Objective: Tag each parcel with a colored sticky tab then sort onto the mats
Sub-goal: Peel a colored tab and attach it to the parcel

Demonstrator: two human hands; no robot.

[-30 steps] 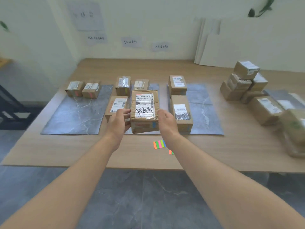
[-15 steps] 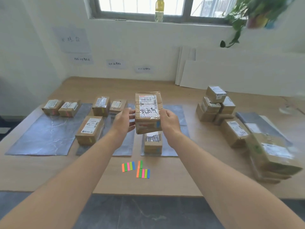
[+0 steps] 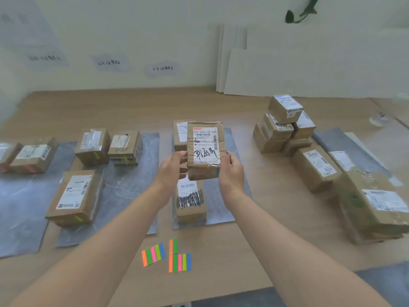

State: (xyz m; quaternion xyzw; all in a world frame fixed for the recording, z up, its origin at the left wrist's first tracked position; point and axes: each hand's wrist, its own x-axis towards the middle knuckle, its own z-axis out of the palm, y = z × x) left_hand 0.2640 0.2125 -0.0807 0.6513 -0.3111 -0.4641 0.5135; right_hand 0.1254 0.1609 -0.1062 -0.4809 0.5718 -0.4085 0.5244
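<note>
Fingers (image 3: 182,154) of my left hand (image 3: 170,171) and my right hand (image 3: 230,171) squeeze the box (image 3: 204,147) by its two long sides, up in the air, just above the gray mat (image 3: 219,209).

Left hand (image 3: 171,166), right hand (image 3: 231,171) grip parcel (image 3: 204,149) above mat (image 3: 223,209).

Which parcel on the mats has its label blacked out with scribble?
The near parcel on the mat, directly below the held parcel in view; heavy black scribble covers its label's lower part.
</note>
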